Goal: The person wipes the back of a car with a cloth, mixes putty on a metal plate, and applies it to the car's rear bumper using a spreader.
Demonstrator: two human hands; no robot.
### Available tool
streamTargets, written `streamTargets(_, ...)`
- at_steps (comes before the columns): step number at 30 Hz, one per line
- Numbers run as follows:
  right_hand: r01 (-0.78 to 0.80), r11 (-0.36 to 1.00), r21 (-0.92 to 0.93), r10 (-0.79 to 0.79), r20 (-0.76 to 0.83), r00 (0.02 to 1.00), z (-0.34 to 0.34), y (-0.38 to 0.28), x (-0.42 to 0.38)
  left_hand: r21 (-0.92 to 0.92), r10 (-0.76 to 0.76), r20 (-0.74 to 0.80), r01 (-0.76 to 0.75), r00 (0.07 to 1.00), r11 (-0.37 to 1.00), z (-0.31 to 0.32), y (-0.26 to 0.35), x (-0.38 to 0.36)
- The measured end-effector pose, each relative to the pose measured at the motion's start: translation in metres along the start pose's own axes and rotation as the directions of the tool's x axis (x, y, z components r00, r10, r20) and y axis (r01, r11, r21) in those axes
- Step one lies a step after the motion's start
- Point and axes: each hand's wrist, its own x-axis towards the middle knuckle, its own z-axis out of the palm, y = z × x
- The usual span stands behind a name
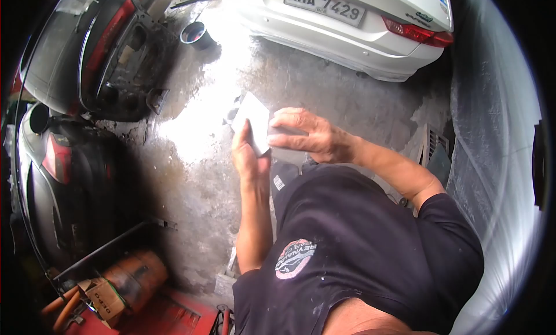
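Note:
In the head view, my left hand point(248, 148) grips a flat, pale, board-like piece point(253, 122), its thumb lying across the near face. The piece is tilted, and glare washes out part of its surface. My right hand point(310, 135) comes in from the right with bent fingers, their tips right at the piece's right edge. Whatever those fingertips pinch is too small or hidden to make out. Both hands are above the concrete floor, in front of my dark T-shirt point(370, 231).
A white car point(324, 37) stands at the top, with a dark bucket point(197, 36) to its left. Removed bumpers point(63, 155) and a trunk lid point(104, 51) line the left. An orange tank point(139, 277) is at lower left. Plastic sheeting point(492, 144) hangs at right.

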Motion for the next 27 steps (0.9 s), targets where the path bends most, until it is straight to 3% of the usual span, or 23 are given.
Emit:
streamTargets(1, 0.045, 0.997, -0.061, -0.044, 0.02, 0.999, 0.006, 0.003, -0.006, -0.079, -0.051, -0.007, 0.051, 0.999, 0.996, 0.004, -0.004, -0.006)
streamTargets(2, 0.001, 0.989, -0.148, 0.01, 0.072, 0.997, 0.005, 0.015, -0.018, -0.001, -0.004, 0.001, 0.004, 1.0, 1.0, 0.003, -0.003, -0.009)
streamTargets(5, -0.016, 0.956, -0.294, 0.087, 0.229, 0.97, -0.011, 0.034, -0.039, -0.025, -0.04, 0.049, 0.042, 0.998, 0.999, -0.012, -0.001, -0.012)
streamTargets(7, -0.08, 0.951, -0.298, 0.173, 0.302, 0.938, -0.022, 0.032, -0.037, -0.002, 0.055, 0.058, -0.055, 0.997, 0.998, -0.02, 0.004, -0.005)
streamTargets(9, -0.025, 0.931, -0.365, 0.051, 0.062, 0.997, -0.032, 0.018, -0.013, -0.001, 0.063, 0.092, -0.063, 0.994, 0.998, -0.027, 0.006, 0.001)
streamTargets(10, 0.002, 0.879, -0.478, 0.022, 0.043, 0.999, -0.038, 0.005, -0.003, 0.04, 0.051, 0.081, -0.054, 0.995, 0.998, -0.025, 0.007, 0.0)
streamTargets(11, 0.002, 0.878, -0.478, 0.022, 0.045, 0.999, -0.033, 0.0, 0.0, 0.084, 0.039, 0.077, -0.046, 0.996, 0.995, -0.023, 0.01, -0.001)
streamTargets(13, 0.235, 0.796, -0.557, -0.069, 0.303, 0.951, -0.025, -0.005, 0.001, 0.044, 0.038, 0.147, -0.045, 0.988, 0.998, -0.014, 0.009, -0.006)
streamTargets(15, 0.168, 0.862, -0.479, 0.008, 0.344, 0.939, -0.023, -0.002, -0.013, 0.211, 0.017, 0.0, -0.017, 1.0, 0.977, -0.011, 0.007, -0.011)
streamTargets(18, 0.156, 0.828, -0.538, -0.037, 0.227, 0.973, -0.034, -0.007, 0.002, 0.236, 0.062, 0.025, -0.066, 0.998, 0.969, -0.018, 0.0, -0.012)
streamTargets(19, 0.153, 0.831, -0.535, -0.031, 0.23, 0.973, -0.027, -0.006, -0.001, 0.235, 0.057, 0.019, -0.06, 0.998, 0.97, -0.015, -0.001, -0.015)
streamTargets(21, 0.231, 0.832, -0.505, 0.001, 0.418, 0.908, -0.015, -0.002, -0.01, 0.271, 0.12, 0.028, -0.123, 0.992, 0.955, -0.003, -0.001, -0.019)
streamTargets(23, 0.253, 0.842, -0.477, -0.03, 0.426, 0.904, -0.02, 0.001, -0.003, 0.273, 0.131, 0.03, -0.134, 0.991, 0.952, -0.004, -0.002, -0.013)
streamTargets(25, 0.151, 0.847, -0.509, -0.022, 0.25, 0.968, -0.023, -0.005, 0.0, 0.259, 0.137, 0.064, -0.149, 0.988, 0.954, -0.011, -0.004, -0.016)
streamTargets(27, 0.175, 0.849, -0.499, -0.017, 0.306, 0.952, -0.017, -0.002, -0.009, 0.237, 0.107, 0.089, -0.126, 0.99, 0.963, -0.009, -0.003, -0.019)
